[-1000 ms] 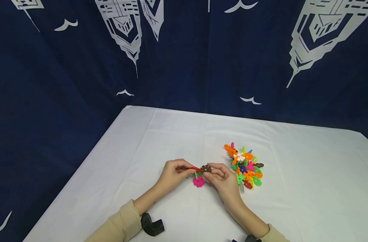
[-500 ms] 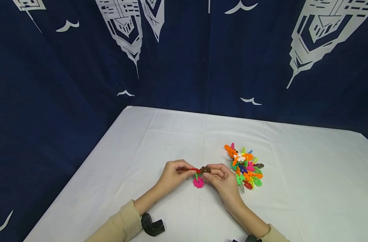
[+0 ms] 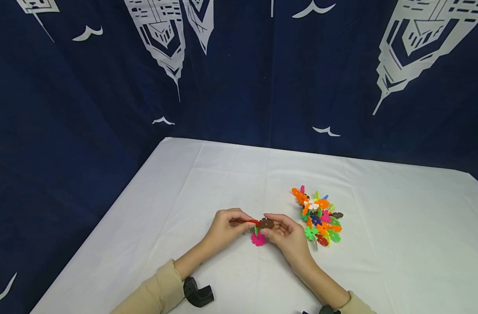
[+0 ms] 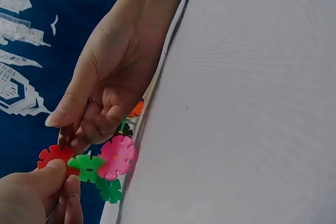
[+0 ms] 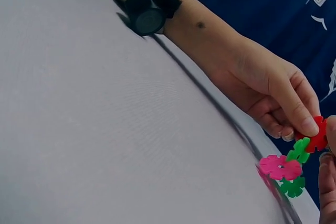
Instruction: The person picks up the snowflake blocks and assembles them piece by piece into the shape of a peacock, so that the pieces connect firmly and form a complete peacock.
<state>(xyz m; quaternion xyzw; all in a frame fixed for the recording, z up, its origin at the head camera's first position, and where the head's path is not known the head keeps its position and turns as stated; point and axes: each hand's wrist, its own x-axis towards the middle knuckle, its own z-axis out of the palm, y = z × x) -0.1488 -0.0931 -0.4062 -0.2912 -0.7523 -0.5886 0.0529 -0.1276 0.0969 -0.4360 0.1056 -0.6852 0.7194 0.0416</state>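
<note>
My left hand (image 3: 229,226) pinches a red flower-shaped interlocking disc (image 4: 54,153) between thumb and fingers. From the red disc a bright green disc (image 4: 86,167), a pink disc (image 4: 116,157) and a darker green disc (image 4: 110,191) hang joined together. Against the red disc's right side in the head view stands a brown disc (image 3: 267,223), pinched by the thumb and index finger of my right hand (image 3: 293,240). In the left wrist view the brown disc appears nearly edge-on. How deep the brown and red slots interlock cannot be made out.
A colourful cluster of several joined discs (image 3: 321,218) lies on the white tablecloth (image 3: 411,235), just beyond my right hand. A black wrist mount (image 3: 198,293) sits by the left sleeve. Behind the table hangs a dark blue printed curtain (image 3: 239,96).
The right index fingertip and thumb have shifted left around the brown disc, which has tilted. The joined discs have sunk slightly towards me. My left hand keeps its pinch on the red disc.
</note>
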